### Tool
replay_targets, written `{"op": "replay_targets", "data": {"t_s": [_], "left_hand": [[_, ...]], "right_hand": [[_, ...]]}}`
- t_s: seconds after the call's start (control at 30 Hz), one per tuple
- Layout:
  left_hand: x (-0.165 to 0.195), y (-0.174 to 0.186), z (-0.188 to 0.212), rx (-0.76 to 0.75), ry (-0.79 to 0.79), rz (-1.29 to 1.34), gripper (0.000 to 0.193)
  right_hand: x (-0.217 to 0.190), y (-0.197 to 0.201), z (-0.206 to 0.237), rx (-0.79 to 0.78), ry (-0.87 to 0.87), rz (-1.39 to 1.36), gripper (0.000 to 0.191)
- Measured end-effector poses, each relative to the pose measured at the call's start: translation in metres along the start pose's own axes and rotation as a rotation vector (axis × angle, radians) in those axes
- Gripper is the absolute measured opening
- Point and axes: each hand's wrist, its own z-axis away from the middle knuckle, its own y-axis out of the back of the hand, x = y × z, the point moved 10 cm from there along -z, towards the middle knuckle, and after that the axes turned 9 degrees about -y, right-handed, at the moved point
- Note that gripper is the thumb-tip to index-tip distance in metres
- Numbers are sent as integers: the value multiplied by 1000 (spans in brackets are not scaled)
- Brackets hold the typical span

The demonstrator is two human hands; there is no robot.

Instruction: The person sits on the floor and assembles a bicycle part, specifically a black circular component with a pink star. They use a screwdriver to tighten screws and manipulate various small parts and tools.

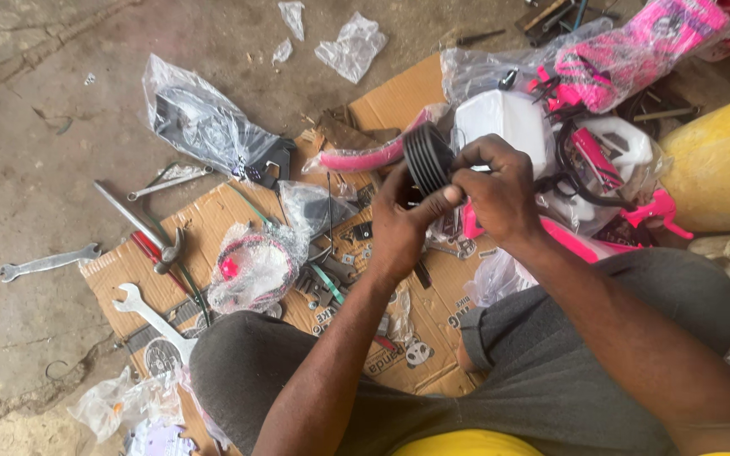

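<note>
From the far left, I see a flat silver steel spanner [48,262] lying on the bare concrete floor [19,127]. Next comes a sheet of brown corrugated cardboard [213,219] strewn with a second spanner [155,321], a red-handled tool [158,253] and a clear plastic bag holding a small pink-and-black wheel [251,266]. At centre, my left hand [399,228] is closed around the lower side of a black ribbed rubber handlebar grip [428,159], thumb pressed up against it. My right hand [492,186] curls its fingers over the grip's right end, pinching there. The grip is held above the cardboard, in front of white and pink plastic bicycle parts [542,127]. It looks light, soft and slightly tacky, so I judge the ribs give the surest hold. Far right stands a yellow drum [720,160].
</note>
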Motion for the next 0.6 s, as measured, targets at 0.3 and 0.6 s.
{"op": "replay_targets", "data": {"t_s": [0.3, 0.6], "left_hand": [[-34, 20, 7, 195, 42, 79, 57], [-32, 34, 22, 227, -88, 22, 72]], "right_hand": [[17, -29, -15, -93, -112, 65, 10], [-20, -39, -4, -238, 108, 43, 7]]}}
